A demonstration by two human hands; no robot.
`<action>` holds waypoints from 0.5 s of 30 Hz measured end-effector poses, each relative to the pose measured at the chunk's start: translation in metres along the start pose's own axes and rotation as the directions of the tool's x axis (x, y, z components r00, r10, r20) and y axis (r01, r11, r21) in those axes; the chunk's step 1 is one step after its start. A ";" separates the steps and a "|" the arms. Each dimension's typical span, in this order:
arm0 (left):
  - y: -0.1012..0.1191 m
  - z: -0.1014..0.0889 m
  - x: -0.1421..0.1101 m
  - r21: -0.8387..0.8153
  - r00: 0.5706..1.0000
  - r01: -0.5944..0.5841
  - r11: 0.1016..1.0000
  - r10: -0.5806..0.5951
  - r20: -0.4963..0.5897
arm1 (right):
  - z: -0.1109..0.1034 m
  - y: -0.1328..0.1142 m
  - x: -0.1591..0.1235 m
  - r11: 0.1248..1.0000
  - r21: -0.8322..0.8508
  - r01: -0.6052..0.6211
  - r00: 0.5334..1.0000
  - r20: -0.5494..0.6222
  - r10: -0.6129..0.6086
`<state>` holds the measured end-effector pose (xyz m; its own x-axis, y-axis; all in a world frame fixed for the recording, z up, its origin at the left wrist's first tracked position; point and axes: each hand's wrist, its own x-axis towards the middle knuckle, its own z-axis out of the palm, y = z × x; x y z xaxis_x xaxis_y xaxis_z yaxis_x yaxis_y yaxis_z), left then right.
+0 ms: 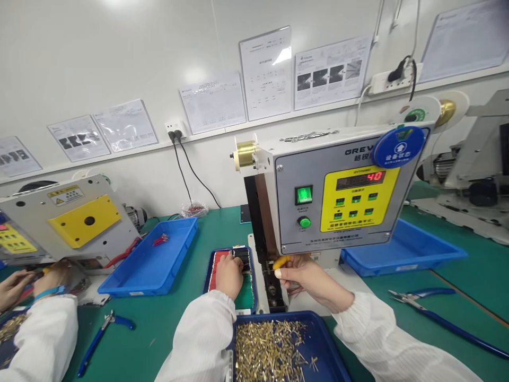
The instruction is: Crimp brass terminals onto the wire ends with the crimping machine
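My left hand (229, 274) reaches into a small blue tray (209, 273) holding black and red parts, fingers curled over the black parts at its far end. My right hand (302, 273) is pinched at the slot of the grey machine (330, 196), with an orange finger cot on the index finger; thin red wires trail under the palm. What the fingers pinch is too small to name. A blue tray (330, 345) full of several small brass terminals sits right in front of me.
An empty blue bin (151, 260) lies to the left, another blue bin (405, 249) to the right. Blue-handled pliers (433, 310) and a second blue-handled pair (101, 337) lie on the green mat. A co-worker's hands (35, 281) work at a second machine (67, 223) at far left.
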<state>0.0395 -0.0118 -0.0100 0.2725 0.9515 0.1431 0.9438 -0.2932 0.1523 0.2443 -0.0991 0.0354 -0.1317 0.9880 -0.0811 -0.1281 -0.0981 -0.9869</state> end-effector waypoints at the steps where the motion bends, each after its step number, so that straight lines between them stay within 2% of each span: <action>1: 0.000 0.000 0.000 -0.003 1.000 0.000 1.000 0.000 0.004 | -0.001 0.000 0.000 1.000 0.007 0.012 1.000 -0.001 -0.012; 5: 0.000 -0.003 -0.001 -0.016 1.000 0.000 1.000 0.000 0.019 | -0.003 -0.001 -0.001 0.998 0.025 0.052 0.998 0.038 -0.053; 15: 0.001 -0.007 -0.001 -0.015 0.999 0.000 1.000 0.001 0.042 | -0.001 -0.009 -0.007 0.999 -0.025 -0.025 0.998 0.053 0.027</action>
<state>0.0391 -0.0142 -0.0028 0.2811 0.9542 0.1020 0.9408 -0.2950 0.1670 0.2473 -0.1050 0.0444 -0.1868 0.9773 -0.0998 -0.0999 -0.1200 -0.9877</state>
